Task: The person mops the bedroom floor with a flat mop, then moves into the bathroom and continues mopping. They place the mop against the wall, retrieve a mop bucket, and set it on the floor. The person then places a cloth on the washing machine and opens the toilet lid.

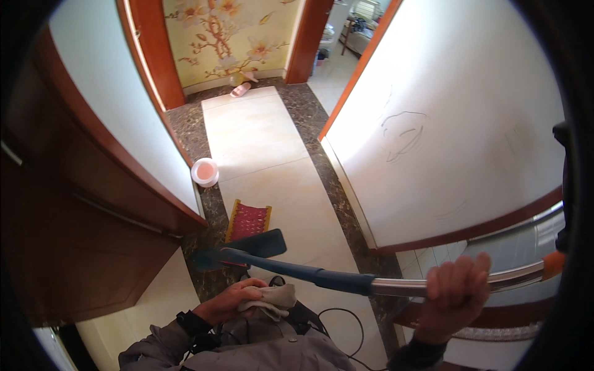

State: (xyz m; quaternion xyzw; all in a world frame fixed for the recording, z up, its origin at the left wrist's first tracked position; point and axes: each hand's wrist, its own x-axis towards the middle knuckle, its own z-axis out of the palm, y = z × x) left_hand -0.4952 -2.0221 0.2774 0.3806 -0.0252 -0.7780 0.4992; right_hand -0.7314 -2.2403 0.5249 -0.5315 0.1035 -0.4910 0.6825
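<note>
My right hand (pixel 457 290) grips the metal pole (pixel 399 286) of a flat mop, holding it slantwise across my front. The pole runs into a dark blue sleeve (pixel 297 271) and ends at a flat, dark blue mop head (pixel 260 243) on my left; whether the head touches the floor I cannot tell. My left hand (pixel 234 297) holds a crumpled beige cloth (pixel 274 297) close to my body. Just beyond the mop head is a small frame with pink woven webbing and yellow side bars (pixel 250 220), partly hidden by the head.
A white tub with a pink inside (pixel 205 172) stands against the left wall. Pink slippers (pixel 240 90) lie by the floral wall at the far end. A brown wooden door (pixel 93 222) is on the left. A black cable (pixel 341 310) loops beside me. Doorways open on the right.
</note>
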